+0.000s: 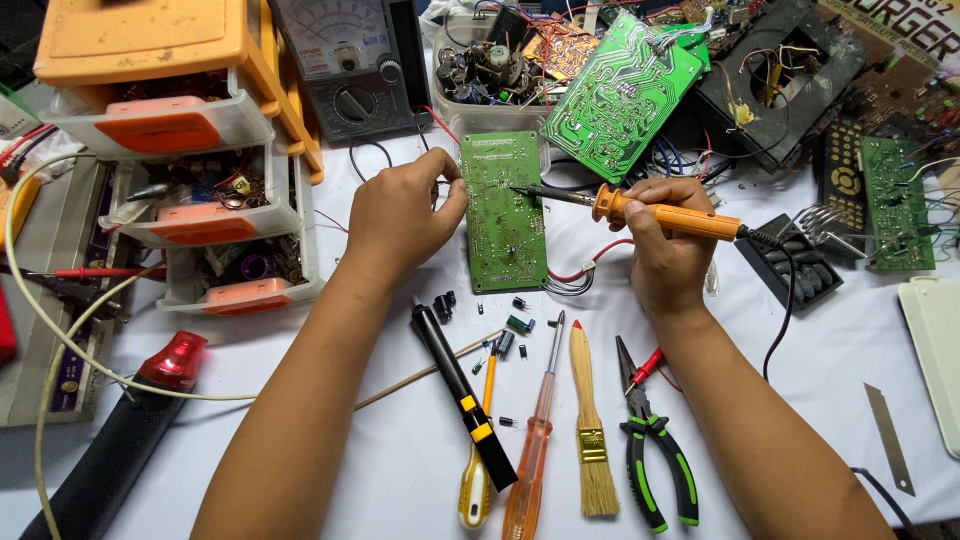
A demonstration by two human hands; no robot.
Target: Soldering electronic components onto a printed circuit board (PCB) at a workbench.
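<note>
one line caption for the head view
Right hand touches orange-handled soldering iron to green circuit board steadied by left hand.

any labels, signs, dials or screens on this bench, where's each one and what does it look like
Analog meter: top centre, behind the left hand; dark grey box, pale scale window, round black knob.
Printed sheet: top right corner, dark with large pale lettering, partly under parts.
Yellow bands on the black pen-shaped tool: lower centre, near its lower end.
No lit screen shows.
</note>
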